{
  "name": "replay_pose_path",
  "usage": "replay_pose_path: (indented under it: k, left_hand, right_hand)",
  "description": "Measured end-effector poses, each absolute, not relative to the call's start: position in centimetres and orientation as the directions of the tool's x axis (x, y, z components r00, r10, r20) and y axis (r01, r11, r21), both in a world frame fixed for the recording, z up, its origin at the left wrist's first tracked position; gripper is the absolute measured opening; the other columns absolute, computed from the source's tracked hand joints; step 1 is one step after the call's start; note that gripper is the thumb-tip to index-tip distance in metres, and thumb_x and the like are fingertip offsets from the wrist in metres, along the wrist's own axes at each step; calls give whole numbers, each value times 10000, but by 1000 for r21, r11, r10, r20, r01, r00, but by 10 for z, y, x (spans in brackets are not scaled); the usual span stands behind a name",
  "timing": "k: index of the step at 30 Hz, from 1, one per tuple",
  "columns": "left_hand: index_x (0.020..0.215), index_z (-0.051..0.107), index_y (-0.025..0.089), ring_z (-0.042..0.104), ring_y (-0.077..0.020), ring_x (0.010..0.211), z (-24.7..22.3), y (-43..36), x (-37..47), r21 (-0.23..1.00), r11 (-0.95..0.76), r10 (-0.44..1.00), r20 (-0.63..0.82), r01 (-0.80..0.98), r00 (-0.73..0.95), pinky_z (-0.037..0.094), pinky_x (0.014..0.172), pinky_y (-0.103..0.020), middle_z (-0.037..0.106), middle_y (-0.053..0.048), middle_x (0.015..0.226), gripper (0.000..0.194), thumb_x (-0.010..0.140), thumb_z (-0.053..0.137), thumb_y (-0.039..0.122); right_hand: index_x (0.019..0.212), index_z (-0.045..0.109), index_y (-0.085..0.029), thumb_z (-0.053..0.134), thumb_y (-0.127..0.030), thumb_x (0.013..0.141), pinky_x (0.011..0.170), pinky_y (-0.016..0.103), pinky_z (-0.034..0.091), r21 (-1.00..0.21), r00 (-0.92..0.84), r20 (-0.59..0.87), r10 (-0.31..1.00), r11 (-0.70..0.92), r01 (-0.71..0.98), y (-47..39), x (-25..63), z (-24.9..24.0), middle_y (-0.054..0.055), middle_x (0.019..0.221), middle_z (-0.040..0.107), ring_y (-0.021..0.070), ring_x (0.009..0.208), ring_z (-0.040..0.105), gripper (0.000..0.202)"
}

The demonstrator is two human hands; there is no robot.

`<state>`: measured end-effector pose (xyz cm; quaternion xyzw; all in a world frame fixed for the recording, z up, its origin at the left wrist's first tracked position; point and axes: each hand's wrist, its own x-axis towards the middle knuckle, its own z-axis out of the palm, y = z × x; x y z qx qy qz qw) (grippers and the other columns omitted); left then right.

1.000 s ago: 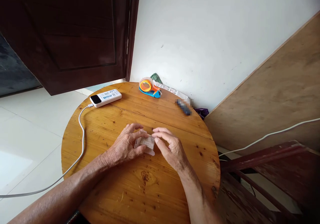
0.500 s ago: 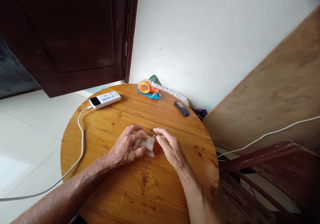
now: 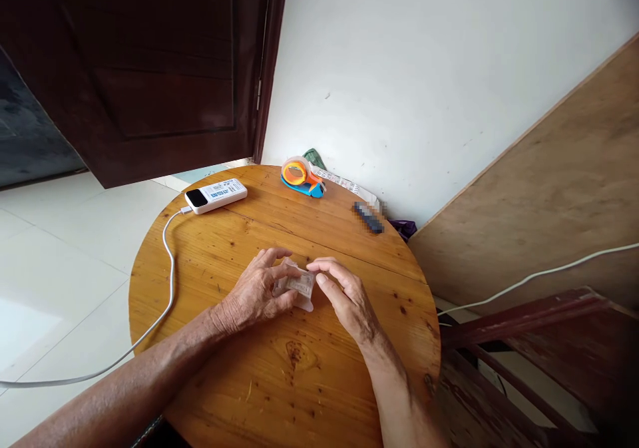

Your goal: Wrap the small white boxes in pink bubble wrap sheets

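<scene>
A small translucent plastic packet (image 3: 303,289) with a pale flat item in it lies on the round wooden table (image 3: 239,375). My left hand (image 3: 263,287) is closed on its left part, the thumb at the near side and the fingers across the top; they hide much of it. At the packet's far right corner is my right hand (image 3: 348,295), index finger stretched out and thumb a little apart from it. Whether that fingertip touches the plastic I cannot tell.
A white power bank (image 3: 217,196) with a cable (image 3: 172,268) lies at the back left. Behind the packet stands an orange and blue tape dispenser (image 3: 303,178). A blurred dark object (image 3: 368,217) sits at the back right, near the white wall (image 3: 399,88). A dark door (image 3: 164,75) stands left.
The view has shifted slightly, so the table and its things appear further right. My right thumb now lies closer to the packet's right edge. The left hand keeps its hold.
</scene>
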<state>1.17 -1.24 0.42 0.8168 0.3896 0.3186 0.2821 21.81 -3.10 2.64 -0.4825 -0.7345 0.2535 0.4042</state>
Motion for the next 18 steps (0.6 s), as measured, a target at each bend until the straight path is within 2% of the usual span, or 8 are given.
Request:
replay_pose_path:
  k: [6, 12, 18]
  left_hand:
    - [1150, 714, 260, 499, -304, 1273, 3, -11, 11, 733, -513, 828, 285, 447, 483, 451, 1066, -502, 510, -101, 1360, 328, 823, 699, 245]
    - [1145, 712, 241, 493, -316, 1296, 5, -12, 12, 752, -478, 844, 251, 453, 473, 453, 1074, -497, 482, -117, 1392, 335, 810, 719, 257]
    - [1119, 706, 251, 502, -301, 1294, -1, -10, 12, 755, -501, 835, 293, 423, 466, 472, 1059, -477, 509, -97, 1359, 323, 801, 693, 199]
  right_hand:
    - [850, 739, -226, 556, -166, 879, 881, 372, 504, -638, -298, 435, 850, 524, 564, -32, 215, 20, 62, 986, 682, 214, 961, 649, 195]
    - [894, 728, -231, 553, -170, 883, 892, 364, 514, -697, -239, 447, 862, 503, 511, -32, 217, 22, 62, 1003, 691, 208, 980, 660, 186]
    - [835, 734, -238, 575, -153, 848, 943, 406, 495, -655, -295, 438, 849, 527, 542, -33, 213, 19, 66, 1044, 694, 227, 1017, 649, 182]
